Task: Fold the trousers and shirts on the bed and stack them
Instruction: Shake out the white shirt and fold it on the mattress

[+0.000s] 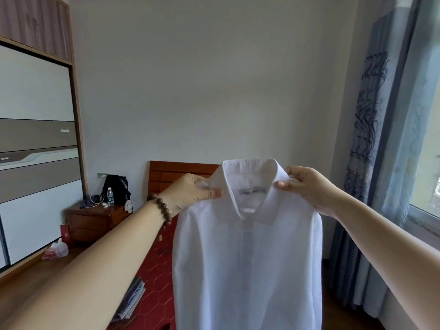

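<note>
STEP: we judge shirt folding begun | GRIP: left hand (190, 194) and right hand (307, 186) each pinch a shoulder beside the collar | ITEM: white dress shirt (247, 258) hangs below both pinches, over the bed (157, 270) | NEXT: lower it flat

Both arms are left bare, no sleeves seen anywhere up to the frame edge. A bracelet (161, 209) of round dark brown wooden beads is worn on the left wrist, with a small tassel-like bit hung underneath. Nothing is worn on the right wrist.
</note>
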Demonstrator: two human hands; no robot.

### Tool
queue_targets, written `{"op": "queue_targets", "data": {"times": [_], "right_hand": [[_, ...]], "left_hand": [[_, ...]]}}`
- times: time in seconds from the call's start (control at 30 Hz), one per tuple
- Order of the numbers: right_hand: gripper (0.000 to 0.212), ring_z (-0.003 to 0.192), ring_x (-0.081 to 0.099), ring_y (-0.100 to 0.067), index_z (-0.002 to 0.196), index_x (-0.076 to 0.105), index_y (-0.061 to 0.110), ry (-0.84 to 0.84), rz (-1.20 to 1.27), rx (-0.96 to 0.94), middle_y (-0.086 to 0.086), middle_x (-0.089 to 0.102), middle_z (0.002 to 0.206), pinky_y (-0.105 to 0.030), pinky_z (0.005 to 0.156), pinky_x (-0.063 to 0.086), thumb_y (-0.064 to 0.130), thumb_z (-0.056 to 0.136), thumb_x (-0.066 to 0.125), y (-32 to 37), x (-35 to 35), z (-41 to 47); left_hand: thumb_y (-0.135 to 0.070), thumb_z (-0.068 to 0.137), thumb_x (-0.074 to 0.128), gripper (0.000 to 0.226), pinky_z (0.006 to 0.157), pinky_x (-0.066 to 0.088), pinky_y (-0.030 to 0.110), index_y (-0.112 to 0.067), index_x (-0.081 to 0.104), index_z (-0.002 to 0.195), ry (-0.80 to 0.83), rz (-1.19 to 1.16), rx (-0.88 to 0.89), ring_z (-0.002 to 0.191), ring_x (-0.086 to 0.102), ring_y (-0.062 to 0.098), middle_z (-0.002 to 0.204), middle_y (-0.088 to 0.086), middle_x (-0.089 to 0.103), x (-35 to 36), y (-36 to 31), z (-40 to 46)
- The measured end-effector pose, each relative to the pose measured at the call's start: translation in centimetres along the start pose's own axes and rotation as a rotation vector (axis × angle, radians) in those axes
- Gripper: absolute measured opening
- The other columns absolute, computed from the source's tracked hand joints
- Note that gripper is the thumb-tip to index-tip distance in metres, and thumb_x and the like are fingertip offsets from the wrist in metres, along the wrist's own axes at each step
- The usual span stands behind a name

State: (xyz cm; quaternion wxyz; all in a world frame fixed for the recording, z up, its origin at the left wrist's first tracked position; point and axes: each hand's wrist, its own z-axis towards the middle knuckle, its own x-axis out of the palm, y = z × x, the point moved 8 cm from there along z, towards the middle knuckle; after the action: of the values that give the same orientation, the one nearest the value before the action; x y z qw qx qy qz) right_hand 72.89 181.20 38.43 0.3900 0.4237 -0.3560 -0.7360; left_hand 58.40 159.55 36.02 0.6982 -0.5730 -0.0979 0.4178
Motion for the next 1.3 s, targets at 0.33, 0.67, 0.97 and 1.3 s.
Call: {"op": "queue_targets", "data": {"times": [0.33,0.67,0.97,1.3], "right_hand": [[0.041,0.072,0.069,-0.023,0.082,0.076,0.012,0.025,-0.122,0.089,-0.010,0.074,0.082,-0.033,0.067,0.056,0.050,0.066,0.076,-0.7,0.3,0.3],[0.028,0.056,0.045,-0.024,0.064,0.048,0.011,-0.613,-0.643,-0.067,0.001,0.048,0.053,-0.035,0.051,0.037,0.022,0.083,0.065,1.6,2.2,0.1],[0.027,0.060,0.058,-0.017,0.084,0.054,0.007,-0.375,-0.060,0.005,-0.020,0.064,0.074,-0.033,0.055,0.050,0.031,0.090,0.064,0.1,5.9,0.5],[0.035,0.092,0.071,-0.032,0.099,0.066,-0.001,-0.001,0.339,0.069,-0.020,0.073,0.097,-0.039,0.082,0.058,0.024,0.103,0.042,1.8,5.6,-0.1]], "left_hand": [[-0.044,0.059,0.081,0.021,0.086,0.048,0.024,-0.031,0.077,0.075,0.053,0.200,0.080,0.087,0.069,0.003,0.089,-0.011,0.075,-0.2,-0.5,0.6],[-0.030,0.076,0.074,0.064,0.048,0.013,0.028,-0.015,0.021,0.043,-0.621,0.360,0.147,0.048,0.016,0.014,0.041,-0.003,0.016,1.3,-2.4,0.5],[-0.018,0.089,0.062,0.049,0.047,0.019,0.024,-0.014,0.035,0.048,-0.408,0.102,0.230,0.045,0.024,0.009,0.045,-0.007,0.028,5.8,-3.4,0.8],[-0.018,0.084,0.071,0.006,0.065,0.053,0.027,-0.018,0.070,0.079,-0.149,0.112,0.199,0.072,0.066,0.011,0.074,-0.004,0.071,6.9,-3.7,0.9]]}}
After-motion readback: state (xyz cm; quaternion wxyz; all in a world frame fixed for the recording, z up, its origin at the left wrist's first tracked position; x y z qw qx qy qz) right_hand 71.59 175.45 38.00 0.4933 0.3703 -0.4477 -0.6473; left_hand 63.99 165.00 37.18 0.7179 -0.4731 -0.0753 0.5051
